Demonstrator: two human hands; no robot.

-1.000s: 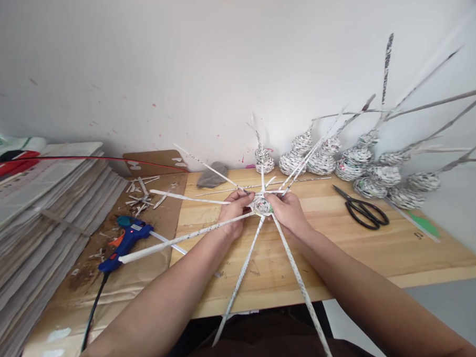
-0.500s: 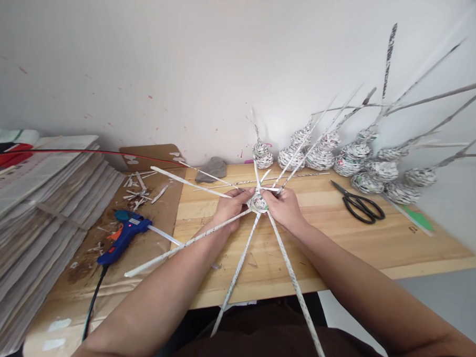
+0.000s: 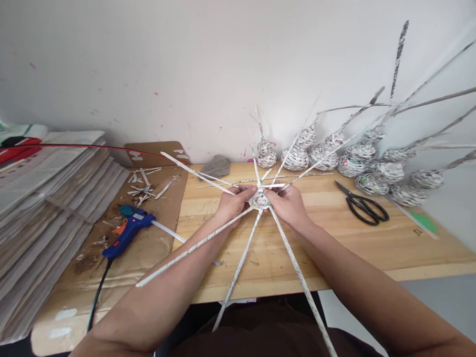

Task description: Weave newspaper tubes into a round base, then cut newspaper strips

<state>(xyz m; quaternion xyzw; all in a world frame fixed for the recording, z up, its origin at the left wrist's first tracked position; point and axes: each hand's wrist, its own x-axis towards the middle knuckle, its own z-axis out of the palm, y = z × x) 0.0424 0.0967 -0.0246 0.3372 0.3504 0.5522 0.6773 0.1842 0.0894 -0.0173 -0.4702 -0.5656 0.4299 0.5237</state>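
One small woven disc (image 3: 259, 201) sits between the left hand (image 3: 232, 203) and the right hand (image 3: 287, 204), over the bench (image 3: 265, 277); whether it touches the wood cannot be told. Over the last second its paper strips (image 3: 237, 270) shift: two beyond the disc on its right, nearly side by side before, now splay well apart, while the upper pair on its left swing together and appear to cross. That suggests the disc is being tilted or worked at its far edge, with the strips there pressed aside. The left fingers pinch the disc's left edge, thumb on top; the right fingers pinch its right edge, thumb likewise on top. So the disc lies directly between the thumbs, its near rim uncovered, three long strips fanning out on its near side. Right of the disc lie the scissors (image 3: 353, 197), beyond it to the right stand woven gourds (image 3: 296, 159), and left of it rests the glue gun (image 3: 127, 234).
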